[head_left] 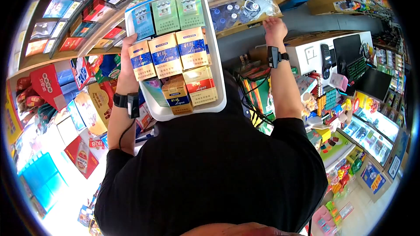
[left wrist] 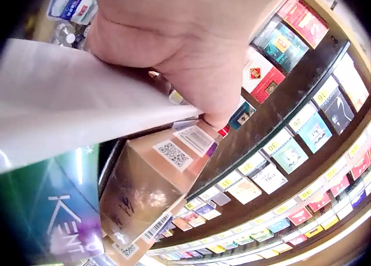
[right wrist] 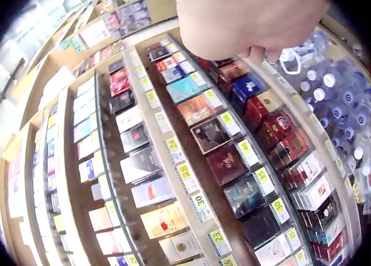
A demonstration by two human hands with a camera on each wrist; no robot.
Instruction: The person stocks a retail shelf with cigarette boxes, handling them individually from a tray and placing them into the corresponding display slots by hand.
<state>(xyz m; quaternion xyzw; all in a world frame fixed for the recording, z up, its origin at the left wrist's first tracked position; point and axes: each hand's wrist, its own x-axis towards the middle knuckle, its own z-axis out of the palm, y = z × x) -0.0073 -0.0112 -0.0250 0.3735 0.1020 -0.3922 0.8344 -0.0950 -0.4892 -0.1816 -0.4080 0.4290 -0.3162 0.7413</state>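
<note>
My left hand (head_left: 127, 59) grips the left rim of a white tray (head_left: 218, 78) held high in front of the shelves. The tray is loaded with several cigarette cartons: gold and blue ones (head_left: 165, 55) in the middle, pale green ones (head_left: 166, 14) at the far end. In the left wrist view the left hand (left wrist: 191, 46) curls over the tray's white edge (left wrist: 69, 104), with a tan carton (left wrist: 151, 185) below it. My right hand (head_left: 274, 28) reaches up to the shelf edge (head_left: 245, 21). In the right wrist view its fingers (right wrist: 258, 48) curl just above dark cigarette packs (right wrist: 232, 72); whether they hold one is hidden.
Slanted shelves of cigarette packs with yellow price tags (right wrist: 185, 173) fill the wall ahead. Shrink-wrapped water bottles (head_left: 238, 13) lie on the shelf by my right hand. A counter with a monitor (head_left: 348, 48) and small goods stands at the right; cartons are stacked at the left (head_left: 87, 105).
</note>
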